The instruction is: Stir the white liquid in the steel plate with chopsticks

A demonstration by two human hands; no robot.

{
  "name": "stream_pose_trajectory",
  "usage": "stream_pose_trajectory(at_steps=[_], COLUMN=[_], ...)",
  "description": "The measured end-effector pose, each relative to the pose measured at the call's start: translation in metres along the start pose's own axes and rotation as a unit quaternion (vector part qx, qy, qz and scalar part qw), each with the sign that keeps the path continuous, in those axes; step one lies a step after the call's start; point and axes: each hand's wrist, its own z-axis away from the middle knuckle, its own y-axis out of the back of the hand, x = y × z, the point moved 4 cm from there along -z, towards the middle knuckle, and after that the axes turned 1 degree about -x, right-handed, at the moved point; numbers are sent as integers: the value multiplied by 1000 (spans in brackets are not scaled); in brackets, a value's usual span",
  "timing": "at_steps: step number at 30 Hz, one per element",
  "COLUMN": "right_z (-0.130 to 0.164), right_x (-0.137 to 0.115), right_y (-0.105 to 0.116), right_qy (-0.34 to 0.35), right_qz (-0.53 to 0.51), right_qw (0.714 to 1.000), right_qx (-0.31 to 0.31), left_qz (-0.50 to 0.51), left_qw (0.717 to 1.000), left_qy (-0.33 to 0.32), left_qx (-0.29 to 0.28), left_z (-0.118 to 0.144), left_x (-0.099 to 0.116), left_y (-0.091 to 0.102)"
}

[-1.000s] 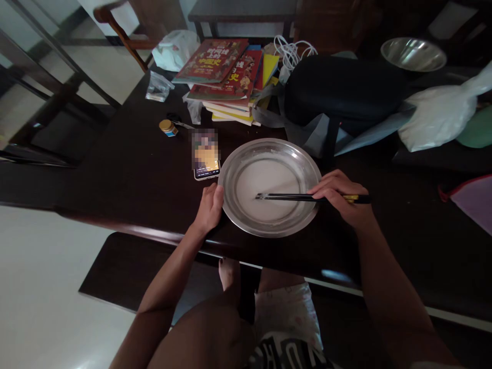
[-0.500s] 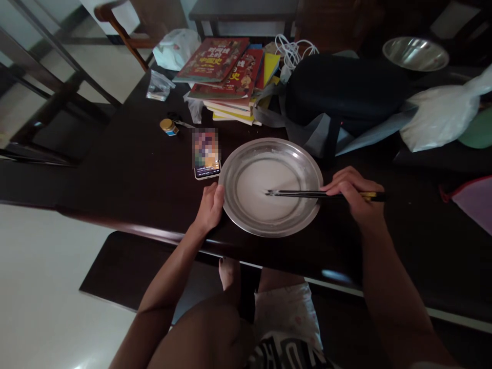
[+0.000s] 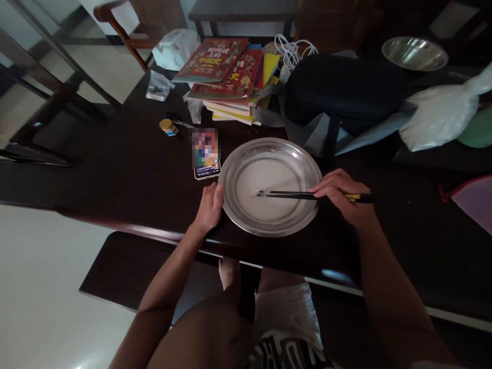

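A wide metal basin (image 3: 271,230) stands on the dark table, with a pale whitish mixture (image 3: 265,177) in its bottom. My left hand (image 3: 210,205) is closed on the basin's left rim, thumb on the near side; the other fingertips are partly hidden. In my right hand (image 3: 344,197) is a pair of black chopsticks (image 3: 286,195) with gold-marked ends, gripped between thumb and fingers over the right rim. Their whitened tips reach into the mixture near the middle of the basin.
Left of the basin lie a lit phone (image 3: 206,171), a small gold-lidded jar (image 3: 168,127) and scissors (image 3: 180,122). Behind are stacked books (image 3: 226,92), a white cable (image 3: 294,51) and a black case (image 3: 346,87). A full plastic bag (image 3: 440,115) and a metal bowl (image 3: 415,54) sit right.
My right hand has moved left with the chopsticks, and their tips have slid a little left through the mixture. My left hand and the basin stay nearly in place.
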Motion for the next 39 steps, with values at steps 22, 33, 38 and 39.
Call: stream_pose_trajectory(at_steps=[22, 33, 38, 39], right_z=[1, 1, 0, 0], right_x=[0, 1, 0, 0], right_y=[3, 4, 0, 1], right_qy=[-5, -2, -5, -4], right_qz=[-3, -35, -18, -10], right_qw=[1000, 999, 1000, 1000], right_qx=[26, 40, -2, 7], left_qz=[-3, 4, 12, 12], left_qw=[1000, 1000, 1000, 1000], left_qy=[-7, -9, -12, -10], left_qx=[3, -2, -2, 0], left_z=[1, 1, 1, 1], left_x=[-3, -2, -4, -4], left_y=[-1, -1, -1, -1])
